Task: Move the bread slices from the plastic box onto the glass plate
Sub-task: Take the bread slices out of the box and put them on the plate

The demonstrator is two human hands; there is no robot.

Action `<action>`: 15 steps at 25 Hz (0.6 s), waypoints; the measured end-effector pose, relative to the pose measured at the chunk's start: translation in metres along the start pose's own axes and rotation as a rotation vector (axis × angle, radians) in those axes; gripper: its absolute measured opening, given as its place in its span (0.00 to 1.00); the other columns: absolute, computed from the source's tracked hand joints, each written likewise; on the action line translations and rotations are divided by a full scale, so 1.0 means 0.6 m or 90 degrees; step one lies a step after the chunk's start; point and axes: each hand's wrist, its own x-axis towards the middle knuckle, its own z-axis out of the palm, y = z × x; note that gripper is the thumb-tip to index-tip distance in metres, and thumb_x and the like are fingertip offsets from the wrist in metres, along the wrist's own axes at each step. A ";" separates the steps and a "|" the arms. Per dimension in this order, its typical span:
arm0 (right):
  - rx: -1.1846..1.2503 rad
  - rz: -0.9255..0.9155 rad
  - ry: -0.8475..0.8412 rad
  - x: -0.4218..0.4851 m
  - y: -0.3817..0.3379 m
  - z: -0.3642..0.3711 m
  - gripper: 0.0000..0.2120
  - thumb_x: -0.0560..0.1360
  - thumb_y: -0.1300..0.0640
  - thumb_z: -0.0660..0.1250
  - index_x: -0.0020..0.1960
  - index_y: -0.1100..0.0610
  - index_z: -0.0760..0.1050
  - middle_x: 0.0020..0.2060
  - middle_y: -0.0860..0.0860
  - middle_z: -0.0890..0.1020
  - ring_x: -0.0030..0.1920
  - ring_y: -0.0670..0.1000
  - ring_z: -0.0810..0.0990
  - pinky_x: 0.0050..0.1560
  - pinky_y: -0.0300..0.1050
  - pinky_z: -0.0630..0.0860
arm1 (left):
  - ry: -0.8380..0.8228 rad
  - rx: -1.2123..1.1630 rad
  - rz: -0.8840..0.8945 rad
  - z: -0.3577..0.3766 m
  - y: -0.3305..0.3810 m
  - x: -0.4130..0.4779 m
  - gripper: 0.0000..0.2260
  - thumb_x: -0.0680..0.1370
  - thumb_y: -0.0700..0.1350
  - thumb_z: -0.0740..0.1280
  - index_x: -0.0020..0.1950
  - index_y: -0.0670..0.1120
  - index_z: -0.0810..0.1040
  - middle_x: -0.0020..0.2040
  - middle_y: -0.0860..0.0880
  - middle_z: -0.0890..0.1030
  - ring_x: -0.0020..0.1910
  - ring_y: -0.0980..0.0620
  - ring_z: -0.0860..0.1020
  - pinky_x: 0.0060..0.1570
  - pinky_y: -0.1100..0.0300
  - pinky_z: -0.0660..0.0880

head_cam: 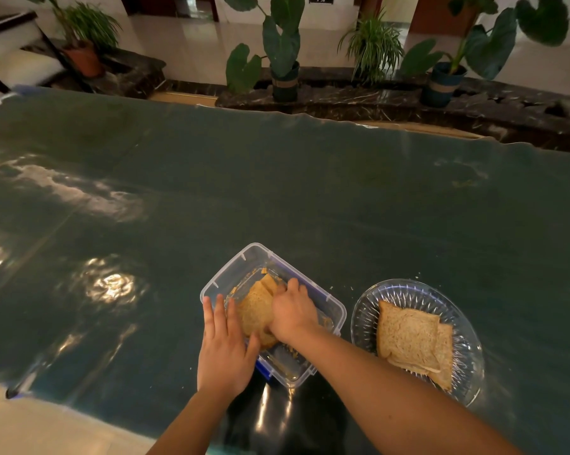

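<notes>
Bread slices (255,307): two gripped by right hand (292,311) in box (334,310), two on plate (408,290).

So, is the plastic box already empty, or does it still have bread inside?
Not empty. The plastic box still holds bread slices, under the right hand; crumbs lie on its bottom.

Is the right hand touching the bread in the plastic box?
Touching. The head view shows the right hand lying directly on the bread inside the plastic box.
</notes>
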 end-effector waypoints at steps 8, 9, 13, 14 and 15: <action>0.199 0.058 0.018 -0.016 0.040 -0.005 0.19 0.72 0.56 0.70 0.62 0.52 0.70 0.55 0.53 0.84 0.56 0.58 0.83 0.53 0.53 0.81 | 0.008 -0.003 0.004 0.005 -0.002 0.000 0.38 0.78 0.64 0.40 0.77 0.37 0.51 0.79 0.38 0.51 0.78 0.42 0.36 0.76 0.45 0.47; 0.217 0.061 0.027 -0.018 0.045 -0.006 0.20 0.72 0.56 0.70 0.62 0.51 0.70 0.54 0.52 0.84 0.56 0.57 0.83 0.54 0.54 0.81 | 0.007 -0.001 0.004 0.005 -0.002 0.000 0.38 0.78 0.64 0.40 0.77 0.37 0.51 0.79 0.38 0.51 0.78 0.42 0.36 0.76 0.45 0.47; 0.268 0.052 0.052 -0.026 0.048 -0.015 0.20 0.72 0.55 0.70 0.63 0.48 0.71 0.55 0.49 0.84 0.56 0.54 0.82 0.55 0.54 0.80 | 0.004 -0.014 -0.006 0.004 -0.003 -0.001 0.38 0.78 0.65 0.41 0.78 0.39 0.49 0.80 0.40 0.49 0.77 0.45 0.33 0.75 0.49 0.44; 0.283 0.049 0.061 -0.030 0.049 -0.019 0.20 0.72 0.55 0.70 0.63 0.47 0.71 0.55 0.48 0.84 0.56 0.54 0.82 0.55 0.53 0.80 | 0.004 -0.013 -0.007 0.004 -0.004 -0.002 0.38 0.78 0.65 0.41 0.78 0.39 0.49 0.80 0.40 0.49 0.77 0.46 0.32 0.75 0.50 0.43; 0.302 0.046 0.070 -0.034 0.051 -0.026 0.20 0.72 0.55 0.71 0.62 0.47 0.72 0.55 0.48 0.84 0.56 0.53 0.82 0.55 0.52 0.80 | 0.005 -0.013 -0.008 0.004 -0.005 -0.002 0.37 0.78 0.65 0.41 0.78 0.39 0.49 0.80 0.41 0.49 0.77 0.46 0.32 0.75 0.50 0.43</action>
